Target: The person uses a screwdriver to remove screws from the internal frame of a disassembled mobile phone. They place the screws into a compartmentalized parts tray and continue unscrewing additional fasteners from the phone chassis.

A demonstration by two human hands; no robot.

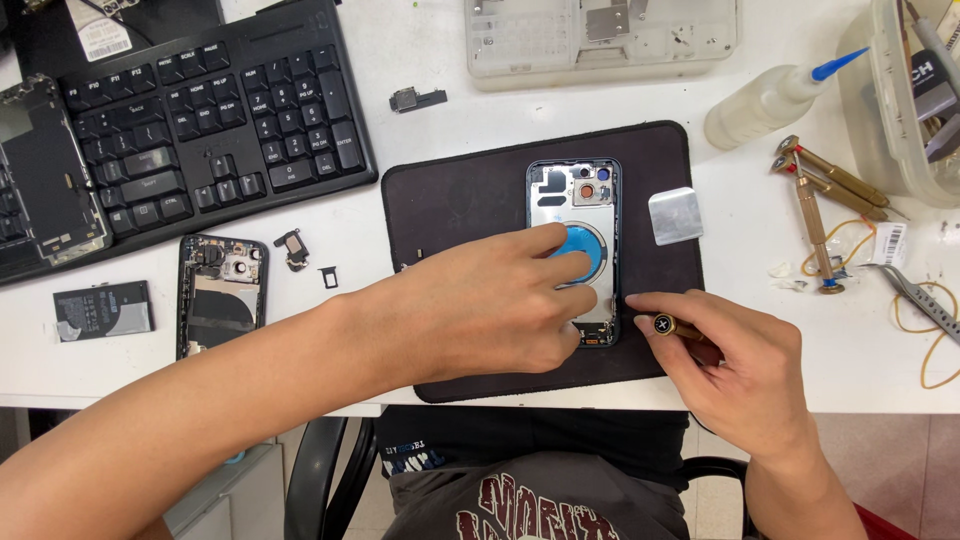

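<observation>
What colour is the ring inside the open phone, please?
Blue ring, seen from the head view.

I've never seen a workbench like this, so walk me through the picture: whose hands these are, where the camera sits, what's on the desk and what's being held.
There is one picture, taken from a camera worn on the person's head, looking down at their own two bare hands over a white desk.

The left hand presses flat on an opened phone shell, which lies on a dark mat. The right hand holds a small brass screwdriver at the shell's lower right edge.

Around them: a black keyboard, a second opened phone, a flat dark battery, a squeeze bottle with a blue tip, spare brass screwdrivers, tweezers, a small metal plate, and a clear plastic tray.
</observation>
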